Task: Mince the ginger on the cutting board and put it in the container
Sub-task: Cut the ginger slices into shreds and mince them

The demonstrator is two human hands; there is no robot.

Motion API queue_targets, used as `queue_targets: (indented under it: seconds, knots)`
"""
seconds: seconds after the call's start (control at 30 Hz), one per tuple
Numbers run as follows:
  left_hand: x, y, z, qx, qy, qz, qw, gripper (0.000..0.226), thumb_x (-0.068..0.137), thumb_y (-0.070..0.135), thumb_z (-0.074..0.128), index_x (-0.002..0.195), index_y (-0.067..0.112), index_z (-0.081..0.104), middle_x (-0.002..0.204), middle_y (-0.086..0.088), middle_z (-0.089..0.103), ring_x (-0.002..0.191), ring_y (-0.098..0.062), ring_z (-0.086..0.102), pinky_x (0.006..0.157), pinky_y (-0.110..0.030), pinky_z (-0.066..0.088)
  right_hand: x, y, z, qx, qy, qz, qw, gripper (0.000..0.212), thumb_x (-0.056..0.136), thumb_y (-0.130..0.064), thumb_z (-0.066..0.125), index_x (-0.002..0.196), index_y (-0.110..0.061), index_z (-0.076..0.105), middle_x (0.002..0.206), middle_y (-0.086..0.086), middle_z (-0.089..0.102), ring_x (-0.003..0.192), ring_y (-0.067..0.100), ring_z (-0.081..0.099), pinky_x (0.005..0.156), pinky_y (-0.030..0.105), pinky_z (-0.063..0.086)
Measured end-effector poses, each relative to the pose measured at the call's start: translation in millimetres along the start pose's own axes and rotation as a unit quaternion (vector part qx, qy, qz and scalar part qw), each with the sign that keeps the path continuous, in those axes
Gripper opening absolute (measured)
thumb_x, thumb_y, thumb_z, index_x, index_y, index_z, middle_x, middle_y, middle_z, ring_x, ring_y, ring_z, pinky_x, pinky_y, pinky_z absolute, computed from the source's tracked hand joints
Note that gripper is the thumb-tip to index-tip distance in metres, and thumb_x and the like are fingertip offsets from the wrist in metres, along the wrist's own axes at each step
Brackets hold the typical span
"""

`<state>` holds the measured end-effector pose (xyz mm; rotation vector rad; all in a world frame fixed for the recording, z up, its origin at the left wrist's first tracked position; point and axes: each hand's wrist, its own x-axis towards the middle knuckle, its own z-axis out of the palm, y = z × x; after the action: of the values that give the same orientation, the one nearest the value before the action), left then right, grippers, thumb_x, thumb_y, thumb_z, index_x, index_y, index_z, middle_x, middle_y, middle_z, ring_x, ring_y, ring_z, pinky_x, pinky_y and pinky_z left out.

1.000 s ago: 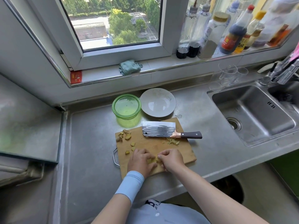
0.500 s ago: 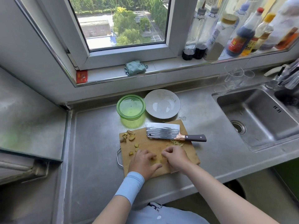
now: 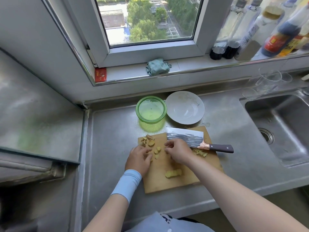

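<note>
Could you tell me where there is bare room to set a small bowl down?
Free: the steel counter left of the cutting board, and the stretch between board and sink. Crowded: the board's far half, with cleaver, ginger slices, left hand and right hand; green container and plate fill the space behind it.

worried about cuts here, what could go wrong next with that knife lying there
The right hand works right beside the steel cleaver lying flat on the wooden cutting board; a quick reach could brush its blade. The cleaver's dark handle overhangs the board's right edge, so a forearm bump might knock it. Yellow ginger slices near the board's far left corner could get pushed onto the steel counter.
</note>
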<state>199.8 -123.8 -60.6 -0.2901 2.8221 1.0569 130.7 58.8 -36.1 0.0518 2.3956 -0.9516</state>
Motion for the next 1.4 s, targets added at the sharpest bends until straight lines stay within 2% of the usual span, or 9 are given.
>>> queue_targets:
  seconds: [0.2,0.37,0.57,0.8,0.97,1.1,1.17,1.3,1.4]
  knots:
    - [-3.4,-14.3,1.1,0.035,-0.038,0.05,0.997,0.02,0.084,0.016,0.068,0.103,0.018,0.076,0.099,0.01,0.056,0.111,-0.016,0.048,0.092,-0.019,0.036,-30.2,32.0,-22.4,-0.181,-0.068,-0.019,0.981,0.021,0.077,-0.022,0.066,0.096,-0.03,0.074,0.096,-0.014,0.071,0.093,0.008,0.065,0.083,0.025,0.052]
    - [-2.2,-13.5,5.0,0.035,-0.027,0.025,0.999,0.008,0.084,0.018,0.075,0.088,0.024,0.076,0.096,0.009,0.06,0.103,-0.016,0.049,0.088,-0.024,0.043,-48.1,46.2,-25.8,-0.218,-0.084,-0.043,0.971,0.028,0.065,-0.029,0.068,0.093,-0.033,0.071,0.089,-0.013,0.063,0.084,0.008,0.062,0.08,0.028,0.055]
    - [-9.5,6.2,2.8,-0.089,-0.02,-0.106,0.99,0.015,0.084,0.02,0.07,0.085,0.035,0.071,0.086,0.013,0.068,0.083,-0.008,0.062,0.077,-0.019,0.044,-49.6,55.3,-20.3,-0.22,-0.05,-0.086,0.97,0.024,0.07,-0.034,0.079,0.092,-0.03,0.07,0.093,-0.012,0.062,0.086,0.01,0.059,0.078,0.027,0.05]
    - [-22.4,6.2,3.1,-0.129,-0.023,-0.146,0.98,0.008,0.09,0.029,0.067,0.092,0.031,0.074,0.092,0.011,0.069,0.085,-0.001,0.059,0.079,-0.021,0.043,-52.0,60.4,-26.1,-0.18,-0.066,-0.058,0.98,0.01,0.07,-0.03,0.074,0.074,-0.029,0.065,0.08,-0.016,0.062,0.08,0.007,0.059,0.072,0.025,0.05]
    - [-23.1,-0.8,-0.1,-0.142,0.003,-0.168,0.975,0.005,0.09,0.029,0.069,0.09,0.032,0.073,0.093,0.011,0.07,0.091,-0.01,0.063,0.085,-0.024,0.048,-41.4,38.0,-26.7,-0.091,-0.034,-0.049,0.994,0.008,0.074,-0.026,0.081,0.076,-0.028,0.073,0.078,-0.013,0.071,0.075,0.002,0.063,0.062,0.016,0.044]
    - [-15.0,0.6,-3.7,-0.11,0.014,-0.173,0.979,0.003,0.089,0.032,0.069,0.088,0.033,0.071,0.086,0.014,0.068,0.085,-0.011,0.064,0.08,-0.032,0.056,-24.0,5.5,-7.4,-0.097,-0.018,-0.068,0.993,0.008,0.081,-0.026,0.075,0.088,-0.025,0.076,0.09,-0.009,0.073,0.087,0.01,0.065,0.075,0.026,0.052]
    - [-8.2,2.6,-5.3,-0.076,0.0,-0.158,0.985,0.003,0.089,0.034,0.068,0.087,0.033,0.07,0.088,0.013,0.068,0.083,-0.011,0.062,0.077,-0.027,0.052,-15.4,-4.0,3.8,-0.108,-0.013,-0.07,0.992,0.005,0.081,-0.027,0.074,0.086,-0.027,0.074,0.094,-0.006,0.073,0.092,0.015,0.066,0.077,0.029,0.052]
    - [6.0,2.8,-3.8,0.011,-0.036,-0.097,0.995,0.006,0.091,0.034,0.064,0.091,0.029,0.069,0.101,0.009,0.064,0.095,-0.015,0.058,0.08,-0.027,0.047,-6.1,-8.4,15.3,-0.133,-0.004,-0.057,0.989,0.012,0.084,-0.03,0.071,0.095,-0.029,0.075,0.102,-0.005,0.073,0.099,0.016,0.065,0.079,0.027,0.051]
    - [13.6,1.3,-3.6,0.032,-0.04,-0.096,0.994,0.01,0.092,0.036,0.062,0.098,0.031,0.068,0.104,0.012,0.065,0.098,-0.016,0.059,0.079,-0.027,0.048,-5.2,-8.0,12.6,-0.118,0.029,-0.05,0.991,0.015,0.089,-0.03,0.067,0.101,-0.027,0.075,0.104,-0.005,0.073,0.102,0.016,0.065,0.085,0.028,0.052]
